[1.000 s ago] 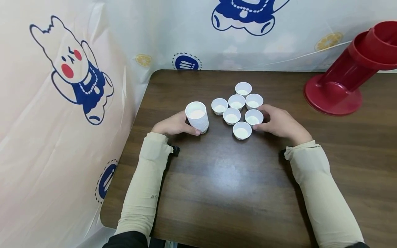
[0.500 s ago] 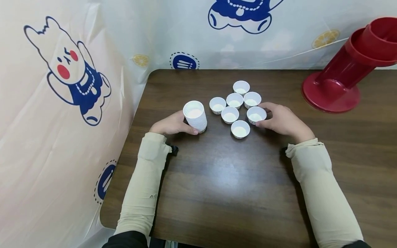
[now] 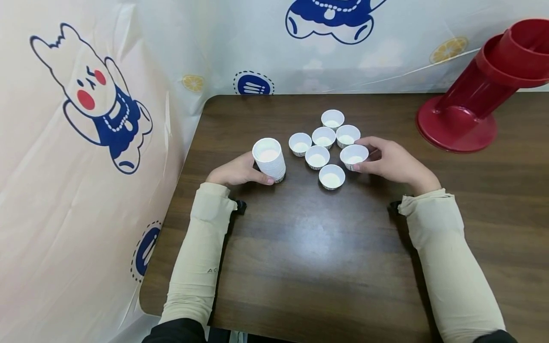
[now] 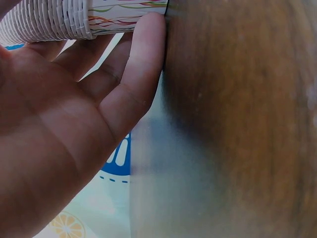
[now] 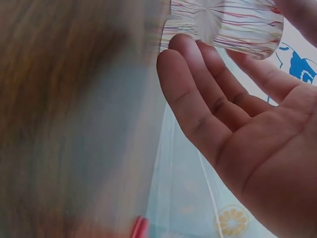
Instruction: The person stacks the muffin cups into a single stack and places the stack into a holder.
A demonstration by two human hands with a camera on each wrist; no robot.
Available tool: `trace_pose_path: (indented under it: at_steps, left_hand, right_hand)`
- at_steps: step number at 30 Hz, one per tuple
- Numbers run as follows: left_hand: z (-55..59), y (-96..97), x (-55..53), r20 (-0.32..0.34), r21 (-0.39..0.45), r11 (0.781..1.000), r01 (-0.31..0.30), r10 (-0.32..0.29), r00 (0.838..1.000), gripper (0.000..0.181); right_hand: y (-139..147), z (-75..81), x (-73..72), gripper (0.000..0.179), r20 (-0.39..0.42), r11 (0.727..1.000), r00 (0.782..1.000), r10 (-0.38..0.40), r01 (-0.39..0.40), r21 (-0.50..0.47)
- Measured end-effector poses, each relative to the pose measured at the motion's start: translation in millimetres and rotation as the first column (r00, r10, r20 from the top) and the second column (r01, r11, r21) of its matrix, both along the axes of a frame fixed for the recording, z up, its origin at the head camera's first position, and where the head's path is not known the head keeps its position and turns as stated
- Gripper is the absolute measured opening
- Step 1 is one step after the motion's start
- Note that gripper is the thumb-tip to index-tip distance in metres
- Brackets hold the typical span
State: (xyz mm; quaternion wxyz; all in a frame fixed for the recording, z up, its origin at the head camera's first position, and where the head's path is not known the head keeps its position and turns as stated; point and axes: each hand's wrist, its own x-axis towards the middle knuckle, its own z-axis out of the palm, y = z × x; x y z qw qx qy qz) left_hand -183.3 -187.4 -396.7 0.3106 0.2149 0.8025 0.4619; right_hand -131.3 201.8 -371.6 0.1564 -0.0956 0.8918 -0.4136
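Our L hand (image 3: 237, 170) grips the tall cup stack (image 3: 270, 162) low, prob. to steady it, left of six loose cups (image 3: 317, 156). At their right, our R hand (image 3: 395, 163) pinches one white cup (image 3: 353, 155) by its sides, presumably so its mouth faces up.

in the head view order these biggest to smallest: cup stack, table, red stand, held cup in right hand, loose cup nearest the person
1. table
2. red stand
3. cup stack
Smallest, unranked: held cup and loose cup look too alike, and nearness to the camera may differ.
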Motion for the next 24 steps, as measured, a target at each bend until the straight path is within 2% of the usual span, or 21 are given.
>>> trace_pose_path:
  at_steps: [6,10,16,24]
  left_hand:
    - [0.8,-1.5,-0.2,-0.006,-0.008,1.0,-0.001,0.001,1.0,0.078]
    - [1.7,-2.7,-0.3,-0.01,-0.014,1.0,-0.001,0.001,1.0,0.078]
    - [2.6,-2.4,0.9,-0.019,-0.019,1.0,0.007,-0.007,1.0,0.079]
    - [2.1,-0.9,0.2,-0.015,-0.026,1.0,0.012,-0.012,1.0,0.078]
  right_hand:
    - [-0.1,-1.2,-1.6,0.061,-0.003,0.996,0.999,-0.04,0.04,-0.076]
    - [-2.0,-1.1,-1.0,0.061,-0.018,0.984,0.996,-0.082,0.078,-0.16]
    - [-10.3,3.1,3.5,0.06,-0.022,0.948,0.994,-0.108,0.097,-0.302]
    - [-28.7,14.1,9.8,0.061,-0.04,0.895,0.997,-0.059,0.035,-0.445]
